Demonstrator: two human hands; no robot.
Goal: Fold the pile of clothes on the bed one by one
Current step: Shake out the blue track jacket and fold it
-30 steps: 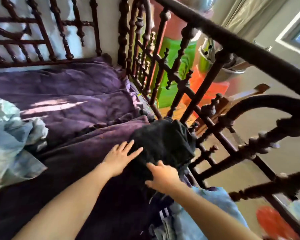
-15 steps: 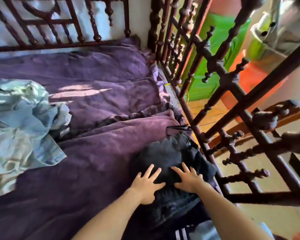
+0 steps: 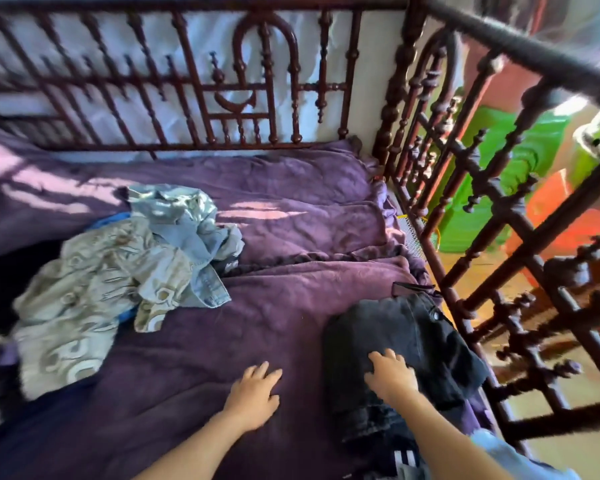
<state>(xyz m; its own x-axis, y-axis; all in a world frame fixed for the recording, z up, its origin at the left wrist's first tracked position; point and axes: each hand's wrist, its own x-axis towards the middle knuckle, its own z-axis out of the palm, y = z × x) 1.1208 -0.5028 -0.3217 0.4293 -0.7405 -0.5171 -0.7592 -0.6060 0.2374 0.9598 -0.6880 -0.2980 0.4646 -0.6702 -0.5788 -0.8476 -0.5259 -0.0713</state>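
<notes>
**Soft pile waiting on my left**

Fingers relaxed, I am resting my right hand [image 3: 390, 374] on the folded black jeans [image 3: 420, 330] and my left hand [image 3: 253, 393] on the purple blanket [image 3: 284, 299]. The pile of clothes [image 3: 118, 271] is lying crumpled further left. It is likely light and limp, best pinched at a hem.

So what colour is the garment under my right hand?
Black; the garment shows best in the head view.

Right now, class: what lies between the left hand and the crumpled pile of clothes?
Only bare purple bedcover separates the left hand from the pile of clothes, as the head view shows.
</notes>
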